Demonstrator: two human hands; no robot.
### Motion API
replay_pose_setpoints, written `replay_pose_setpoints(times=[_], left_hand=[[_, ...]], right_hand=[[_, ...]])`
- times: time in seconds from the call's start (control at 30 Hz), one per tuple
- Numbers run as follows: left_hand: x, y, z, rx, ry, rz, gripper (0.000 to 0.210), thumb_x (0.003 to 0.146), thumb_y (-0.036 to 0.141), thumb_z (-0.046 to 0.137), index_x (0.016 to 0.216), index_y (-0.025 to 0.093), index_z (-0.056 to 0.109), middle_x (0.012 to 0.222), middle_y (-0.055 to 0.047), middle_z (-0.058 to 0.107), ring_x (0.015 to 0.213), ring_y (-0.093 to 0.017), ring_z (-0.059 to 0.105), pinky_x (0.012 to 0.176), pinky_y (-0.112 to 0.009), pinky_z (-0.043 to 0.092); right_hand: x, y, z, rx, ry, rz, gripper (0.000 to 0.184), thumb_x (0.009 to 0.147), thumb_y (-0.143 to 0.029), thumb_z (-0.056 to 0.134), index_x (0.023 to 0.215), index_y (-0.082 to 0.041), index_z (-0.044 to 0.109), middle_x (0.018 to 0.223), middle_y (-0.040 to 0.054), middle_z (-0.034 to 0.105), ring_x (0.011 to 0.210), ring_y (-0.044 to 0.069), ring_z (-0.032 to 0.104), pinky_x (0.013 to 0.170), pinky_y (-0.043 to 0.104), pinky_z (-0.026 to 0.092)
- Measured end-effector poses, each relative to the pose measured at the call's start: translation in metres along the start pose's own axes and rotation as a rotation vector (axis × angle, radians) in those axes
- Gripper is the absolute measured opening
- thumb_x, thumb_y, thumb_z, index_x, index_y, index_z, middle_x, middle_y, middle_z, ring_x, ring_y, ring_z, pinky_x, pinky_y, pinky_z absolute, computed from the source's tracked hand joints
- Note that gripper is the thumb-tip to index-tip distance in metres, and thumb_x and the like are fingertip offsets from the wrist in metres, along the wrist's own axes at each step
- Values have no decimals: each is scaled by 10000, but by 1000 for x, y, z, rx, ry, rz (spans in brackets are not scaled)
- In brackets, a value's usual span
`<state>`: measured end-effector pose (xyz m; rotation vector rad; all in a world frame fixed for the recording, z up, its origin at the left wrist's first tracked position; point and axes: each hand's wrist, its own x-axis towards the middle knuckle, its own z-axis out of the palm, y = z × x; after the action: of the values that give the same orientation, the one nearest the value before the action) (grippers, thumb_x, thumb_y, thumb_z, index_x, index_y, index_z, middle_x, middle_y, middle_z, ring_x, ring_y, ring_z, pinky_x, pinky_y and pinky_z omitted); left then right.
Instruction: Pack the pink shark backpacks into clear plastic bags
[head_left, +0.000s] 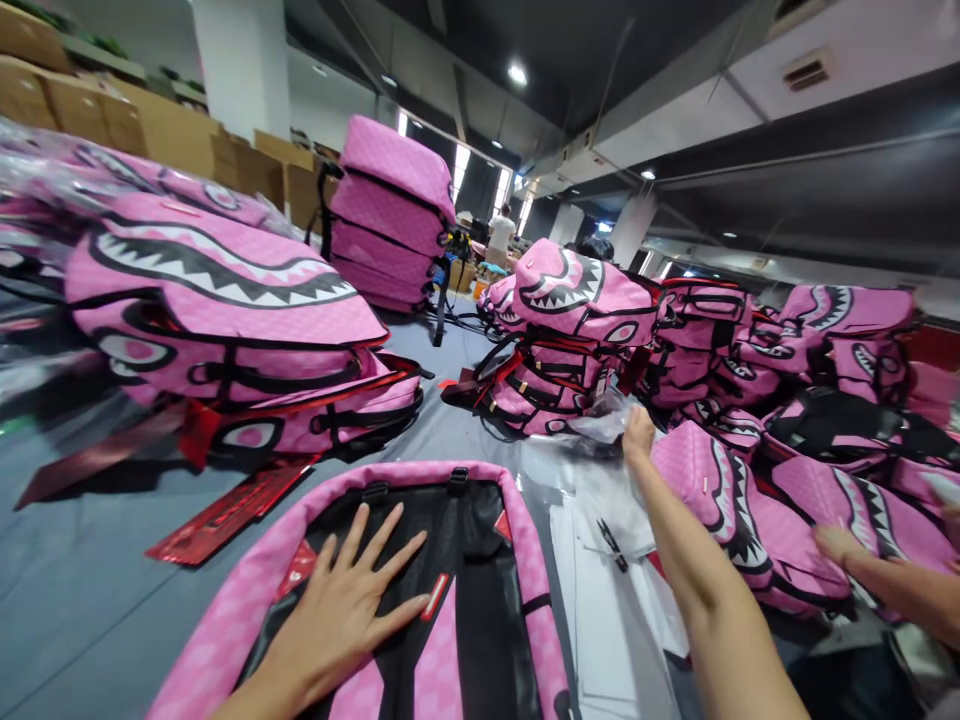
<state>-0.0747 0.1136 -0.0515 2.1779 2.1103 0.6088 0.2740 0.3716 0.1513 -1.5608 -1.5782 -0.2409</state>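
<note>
A pink backpack (536,560) with a black back panel lies in front of me, straps up. My left hand (352,600) rests flat on that panel, fingers spread, beside a small red label (435,597). Reaching forward to the right, my right hand (639,430) has its fingers closed on a clear plastic bag (604,420) at the top of a pile of such bags. White paper sheets (592,620) lie under the pile, and small black thread snips (613,545) rest on top.
Stacked pink shark-mouth backpacks stand at the left (225,270), back (394,215), centre (585,300) and right (847,310). Red tags (232,515) lie on the grey table (97,600). At the right edge, another person's hand (836,545) touches a pink backpack (892,500).
</note>
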Motion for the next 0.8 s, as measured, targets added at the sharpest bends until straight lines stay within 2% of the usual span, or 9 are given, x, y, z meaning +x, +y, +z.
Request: replay_pose_setpoints(times=[0.17, 0.23, 0.33, 0.43, 0.5, 0.57, 0.67, 0.73, 0.8], left_hand=[[4, -2, 2, -24, 42, 34, 620, 885, 637, 563, 1441, 364, 545, 1659, -98, 333, 1549, -489, 117, 1157, -755, 238], [6, 3, -6, -54, 62, 52, 569, 894, 567, 561, 1399, 311, 613, 1639, -126, 365, 1548, -490, 126, 1162, -755, 220], [-1, 26, -29, -302, 110, 63, 588, 861, 599, 557, 1317, 253, 693, 1532, -134, 532, 1522, -457, 271, 1197, -737, 157], [-26, 56, -57, -881, 92, 3, 674, 827, 724, 514, 1280, 263, 707, 1370, -106, 682, 1376, -365, 528, 1211, -624, 290], [-49, 73, -72, -1269, 154, -187, 745, 797, 791, 500, 1269, 252, 705, 1335, -108, 701, 1270, -330, 620, 1122, -540, 450], [-72, 84, -84, -1520, 307, -451, 797, 698, 830, 597, 1207, 230, 730, 1304, -118, 713, 1203, -333, 656, 981, -478, 555], [-96, 87, -93, -1659, 463, -699, 763, 451, 754, 829, 957, 184, 789, 1063, -117, 780, 1035, -315, 703, 811, -376, 586], [-104, 86, -94, -1674, 469, -744, 712, 326, 699, 897, 783, 167, 771, 834, -81, 767, 863, -271, 703, 754, -341, 570], [-108, 82, -92, -1614, 479, -727, 664, 325, 731, 885, 627, 173, 690, 645, -23, 678, 674, -197, 629, 664, -304, 529]], right_hand=[[2, -117, -78, 149, -30, -334, 350, 1063, -414, 387, 792, -220, 494, 704, -21, 527, 661, 132, 484, 667, 253, 318], [-25, -165, -105, 266, -102, -523, 382, 1075, -454, 365, 797, -222, 488, 688, -31, 498, 637, 122, 474, 639, 241, 298], [-94, -211, -124, 301, -271, -596, 381, 1070, -463, 394, 791, -224, 498, 676, -35, 483, 607, 116, 468, 597, 234, 255], [-175, -218, -118, 344, -522, -553, 321, 1041, -350, 465, 748, -221, 490, 651, -35, 475, 595, 121, 454, 583, 240, 254], [-223, -208, -107, 472, -711, -501, 274, 1013, -251, 466, 742, -217, 489, 668, -33, 503, 615, 120, 471, 594, 230, 295], [-262, -196, -99, 627, -871, -436, 213, 975, -188, 472, 766, -213, 506, 696, -35, 529, 638, 117, 488, 617, 219, 337], [-300, -179, -94, 753, -994, -353, 110, 895, -144, 543, 807, -210, 544, 719, -42, 547, 663, 116, 495, 640, 216, 360], [-310, -171, -92, 754, -1015, -313, 100, 862, -141, 568, 790, -209, 548, 720, -41, 558, 672, 119, 501, 648, 221, 362], [-309, -165, -87, 745, -1007, -270, 132, 881, -184, 557, 757, -210, 522, 704, -39, 556, 664, 125, 503, 653, 229, 363]])
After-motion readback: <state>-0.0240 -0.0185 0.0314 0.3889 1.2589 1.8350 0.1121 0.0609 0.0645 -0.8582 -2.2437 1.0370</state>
